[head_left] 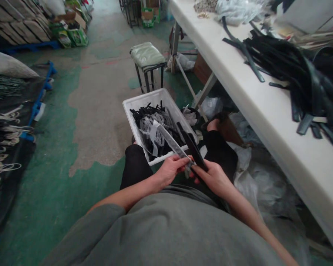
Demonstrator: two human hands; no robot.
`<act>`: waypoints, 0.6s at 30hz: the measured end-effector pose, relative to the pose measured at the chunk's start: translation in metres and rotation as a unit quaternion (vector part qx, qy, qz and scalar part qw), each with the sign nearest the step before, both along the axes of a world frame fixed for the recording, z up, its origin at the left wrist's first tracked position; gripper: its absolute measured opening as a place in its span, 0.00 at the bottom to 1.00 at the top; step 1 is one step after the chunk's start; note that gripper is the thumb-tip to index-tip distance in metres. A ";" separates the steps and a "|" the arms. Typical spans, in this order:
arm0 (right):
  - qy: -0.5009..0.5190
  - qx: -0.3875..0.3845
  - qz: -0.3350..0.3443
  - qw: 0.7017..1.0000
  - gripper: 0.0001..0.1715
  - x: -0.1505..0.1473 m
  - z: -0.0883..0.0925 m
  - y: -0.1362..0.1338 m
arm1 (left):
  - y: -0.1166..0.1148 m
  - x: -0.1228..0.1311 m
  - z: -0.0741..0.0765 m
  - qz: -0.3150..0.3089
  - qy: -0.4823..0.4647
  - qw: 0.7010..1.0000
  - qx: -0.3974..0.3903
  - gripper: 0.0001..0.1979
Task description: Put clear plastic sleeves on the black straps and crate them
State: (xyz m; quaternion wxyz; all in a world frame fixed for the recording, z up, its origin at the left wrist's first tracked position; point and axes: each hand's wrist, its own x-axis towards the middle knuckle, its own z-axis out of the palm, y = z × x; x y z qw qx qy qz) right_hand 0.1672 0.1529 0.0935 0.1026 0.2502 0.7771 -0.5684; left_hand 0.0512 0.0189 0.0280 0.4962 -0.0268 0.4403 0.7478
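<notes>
My left hand (170,170) pinches the near end of a pale translucent strip (170,140), which stretches forward over the white plastic crate (131,118) and folds down at its far end. Close beside it, my right hand (213,176) is closed around long flat black strips (192,146) that point forward past the crate's right side. The fingertips of both hands almost meet, and a crumpled bit of the pale strip shows between them. Inside the crate, between my knees, lies a tangle of black and greyish strips (148,111).
A white table (238,81) runs along my right, bearing a heap of black strips (288,62). Ahead stands a stool (147,57) with a wrapped seat. Plastic bags (266,177) lie under the table. Blue pallets (41,96) with bundled cords are at left.
</notes>
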 end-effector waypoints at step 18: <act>-0.019 0.115 0.078 0.990 0.27 0.003 0.007 -0.001 | -0.010 -0.001 -0.006 0.051 -0.101 0.993 -0.044 0.22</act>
